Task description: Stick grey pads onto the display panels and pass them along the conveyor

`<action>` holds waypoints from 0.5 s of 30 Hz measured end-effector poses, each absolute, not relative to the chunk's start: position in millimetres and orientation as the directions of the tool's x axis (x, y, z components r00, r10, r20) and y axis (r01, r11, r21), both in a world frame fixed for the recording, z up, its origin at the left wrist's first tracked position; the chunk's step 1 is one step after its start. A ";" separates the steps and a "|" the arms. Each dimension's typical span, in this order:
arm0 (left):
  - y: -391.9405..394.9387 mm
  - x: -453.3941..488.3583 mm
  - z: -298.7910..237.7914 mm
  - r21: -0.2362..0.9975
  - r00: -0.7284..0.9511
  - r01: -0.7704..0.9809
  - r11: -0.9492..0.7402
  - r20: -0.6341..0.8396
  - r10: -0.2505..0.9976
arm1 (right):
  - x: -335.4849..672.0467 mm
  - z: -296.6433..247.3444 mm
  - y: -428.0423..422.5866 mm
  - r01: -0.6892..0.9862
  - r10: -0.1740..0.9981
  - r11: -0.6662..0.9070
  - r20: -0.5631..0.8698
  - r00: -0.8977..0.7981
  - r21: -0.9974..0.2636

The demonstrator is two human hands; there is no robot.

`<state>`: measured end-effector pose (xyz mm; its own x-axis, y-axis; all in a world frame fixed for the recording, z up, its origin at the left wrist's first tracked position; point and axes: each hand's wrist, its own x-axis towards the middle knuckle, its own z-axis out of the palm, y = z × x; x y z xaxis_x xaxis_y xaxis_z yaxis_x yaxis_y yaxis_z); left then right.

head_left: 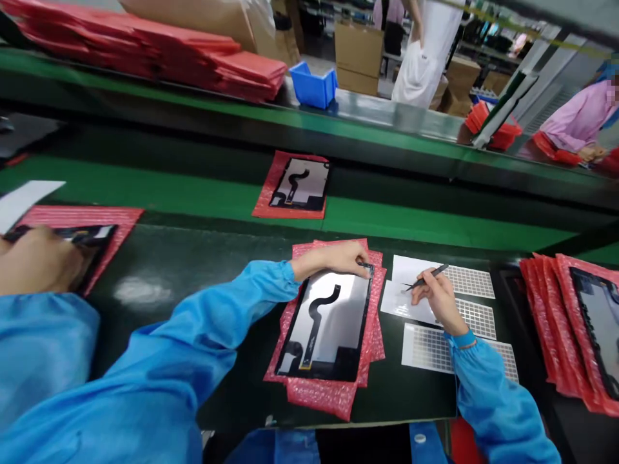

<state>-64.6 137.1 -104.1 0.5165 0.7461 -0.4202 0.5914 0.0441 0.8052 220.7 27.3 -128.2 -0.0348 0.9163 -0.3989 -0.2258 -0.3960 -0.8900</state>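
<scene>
A tablet screen panel point(338, 322) lies back side up on stacked pink bubble-wrap bags point(322, 394), a black curved flex cable on its silver back. My left hand point(342, 258) reaches over its top edge, fingers closed at the upper right corner. Black tweezers point(432, 274) are pinched in my right hand point(438, 298), their tips pointing left over a white backing sheet point(403, 298). Under and beside that hand lie sheets of small grid-cut stickers point(428, 348). Whether the tweezers' tips hold a sticker is too small to tell.
Another panel point(309, 183) lies on a red bag behind mine. Bagged panels point(563, 328) are stacked at right. At left, a co-worker's hand point(41, 258) works over another panel. The shelf point(387, 119) above carries red bags point(145, 51) and a blue bin point(313, 86).
</scene>
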 end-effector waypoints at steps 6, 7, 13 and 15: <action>86.4 -74.3 -95.2 0.738 0.557 0.611 -0.287 -0.143 0.818 | 182.0 -114.4 21.3 -0.132 0.918 -0.390 -0.373 -0.136 -0.911; 70.4 -75.7 -90.4 0.716 0.545 0.623 -0.315 -0.108 0.831 | 176.6 -113.7 19.1 -0.122 0.914 -0.398 -0.381 -0.141 -0.909; -26.3 -75.0 -76.7 0.533 0.677 0.601 -0.596 0.057 0.734 | 155.2 -118.8 6.7 -0.100 0.879 -0.465 -0.445 -0.172 -0.880; -40.1 -73.9 -82.9 0.404 0.698 0.629 -0.664 0.082 0.712 | 150.5 -121.3 3.9 -0.104 0.866 -0.487 -0.464 -0.185 -0.867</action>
